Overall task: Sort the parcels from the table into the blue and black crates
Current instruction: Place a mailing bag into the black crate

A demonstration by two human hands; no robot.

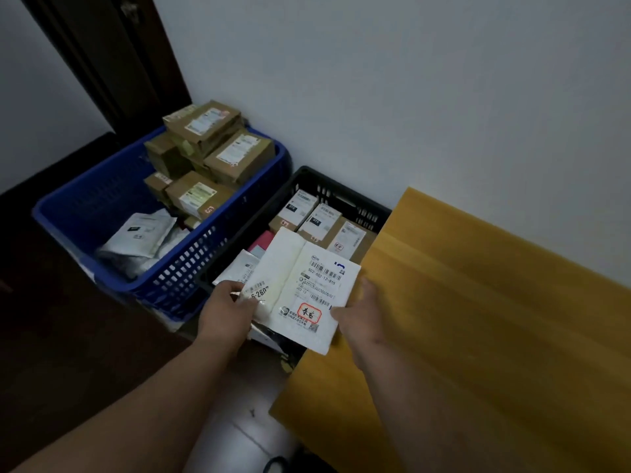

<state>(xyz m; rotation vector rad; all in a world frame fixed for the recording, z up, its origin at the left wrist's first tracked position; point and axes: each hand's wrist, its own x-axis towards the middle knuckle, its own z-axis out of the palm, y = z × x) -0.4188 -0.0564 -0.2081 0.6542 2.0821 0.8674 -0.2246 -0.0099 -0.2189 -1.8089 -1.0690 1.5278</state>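
Left hand [228, 303] & right hand [358, 310] hold 1 white parcel [300, 285] over 2 crates

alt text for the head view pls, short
Both hands, left and right, hold a white labelled parcel over the black crate, beside a blue crate piled with cardboard boxes; a yellow table stands right.

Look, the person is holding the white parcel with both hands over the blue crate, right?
Not quite. Both hands, left hand and right hand, do hold the white parcel, but the head view shows it over the black crate, not the blue crate.
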